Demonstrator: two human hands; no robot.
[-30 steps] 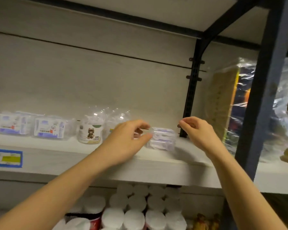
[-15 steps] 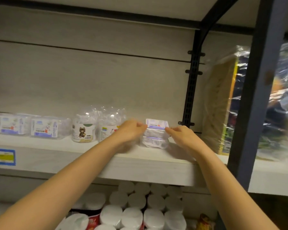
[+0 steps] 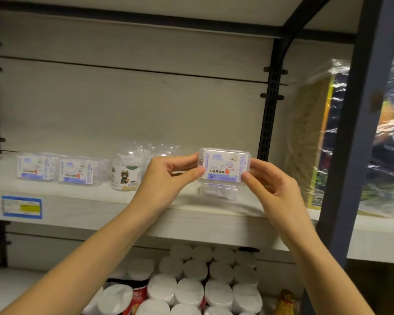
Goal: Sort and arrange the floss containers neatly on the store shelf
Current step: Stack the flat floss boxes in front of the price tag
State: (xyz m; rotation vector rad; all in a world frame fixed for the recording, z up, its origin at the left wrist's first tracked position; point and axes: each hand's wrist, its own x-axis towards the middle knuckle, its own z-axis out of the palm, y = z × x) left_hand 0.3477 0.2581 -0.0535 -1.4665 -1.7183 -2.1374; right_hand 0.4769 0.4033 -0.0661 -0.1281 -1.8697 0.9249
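Held box (image 3: 224,165): a clear floss box with a white and purple label is held up facing the camera, above the shelf (image 3: 100,202) and just in front of the back wall.
Left hand (image 3: 166,180): its grip is pinched on the box's left end, thumb on the front, fingers behind.
Right hand (image 3: 270,187): its grip is pinched on the box's right end in the same way.
Box below (image 3: 217,192): a second clear box is seen lying on the shelf directly under the held one.
Row at left: two like boxes (image 3: 55,170) are stood side by side, labels outward.
Jars (image 3: 125,171): round clear jars are set between that row and the left hand.
Price tag (image 3: 22,206): a blue tag is fixed to the shelf edge.
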